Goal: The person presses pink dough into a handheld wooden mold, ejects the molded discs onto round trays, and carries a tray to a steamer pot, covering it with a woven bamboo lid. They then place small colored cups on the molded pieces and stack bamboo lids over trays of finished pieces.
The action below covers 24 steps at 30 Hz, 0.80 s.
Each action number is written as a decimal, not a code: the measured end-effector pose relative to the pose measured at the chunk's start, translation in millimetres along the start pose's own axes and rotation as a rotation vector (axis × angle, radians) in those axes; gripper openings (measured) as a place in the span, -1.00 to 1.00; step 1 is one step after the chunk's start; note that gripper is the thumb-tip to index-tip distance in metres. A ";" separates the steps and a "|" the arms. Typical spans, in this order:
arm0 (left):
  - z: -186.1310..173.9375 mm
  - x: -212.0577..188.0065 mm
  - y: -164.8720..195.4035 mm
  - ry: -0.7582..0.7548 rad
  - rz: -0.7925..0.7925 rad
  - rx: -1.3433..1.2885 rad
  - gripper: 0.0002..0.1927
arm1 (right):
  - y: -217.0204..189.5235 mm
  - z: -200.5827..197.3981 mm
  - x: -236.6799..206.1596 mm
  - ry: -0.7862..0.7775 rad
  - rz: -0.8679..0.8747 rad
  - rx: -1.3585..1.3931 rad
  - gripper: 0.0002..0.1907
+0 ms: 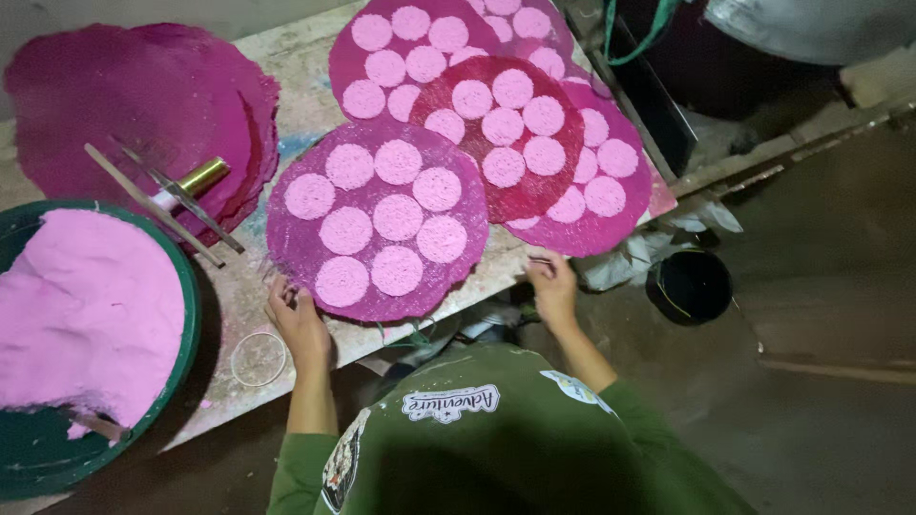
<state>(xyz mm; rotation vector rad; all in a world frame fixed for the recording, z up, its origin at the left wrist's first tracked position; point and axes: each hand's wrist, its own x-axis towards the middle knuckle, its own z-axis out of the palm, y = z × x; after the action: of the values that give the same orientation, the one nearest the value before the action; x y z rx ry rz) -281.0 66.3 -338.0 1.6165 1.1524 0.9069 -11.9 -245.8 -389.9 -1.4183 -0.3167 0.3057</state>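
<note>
Left hand: the left hand rests on the table, and its fingers touch the left edge of the nearest purple round mat. The fingers are bent a little. It cannot be told if they pinch the edge or only touch it.
Right hand: the right hand is at the front edge of the table, just under the far-right mat. Its fingers curl in, and a small thin thing seems to poke out by the fingertips. It is too small to tell what it is.
Nearest mat: it lies flat on the table between the two hands. Nine pale pink round cakes sit on it in rows.
Other mats: a red mat with pink cakes lies partly over the mats behind it. More pink-purple mats with cakes are stacked toward the back.
Table: the table is pale, worn and smeared with colour.
Ring: a thin round ring lies on the table just left of the left hand.
Bowl: a green bowl full of pink paste sits at the far left.
Bare mats: a pile of dark pink mats lies behind the bowl. Some sticks and a gold and white tube rest on it.
Floor: a black bucket stands on the floor to the right.
Person: green sleeves show at the bottom.
</note>
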 end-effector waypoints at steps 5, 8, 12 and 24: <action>-9.8 -36.3 29.8 0.033 0.331 0.228 -0.41 | 9.4 -72.4 -55.0 0.306 0.012 -0.202 -0.82; -6.4 -46.0 44.0 -0.013 0.420 0.088 -0.39 | -2.0 -81.6 -88.2 0.378 -0.059 -0.403 -0.87; -10.7 -72.6 46.4 -0.039 0.537 0.121 -0.45 | -7.4 -64.1 -139.9 0.272 -0.055 -0.245 -0.93; 91.9 -210.4 64.1 -0.051 0.605 0.207 -0.48 | -10.1 -237.5 -94.6 0.161 -0.085 -0.001 -0.87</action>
<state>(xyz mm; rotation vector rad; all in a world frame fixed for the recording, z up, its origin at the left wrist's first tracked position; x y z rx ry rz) -239.9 -167.4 -315.8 2.2036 0.7406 1.1383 -5.7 -500.6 -412.5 -1.4165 -0.2444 0.1211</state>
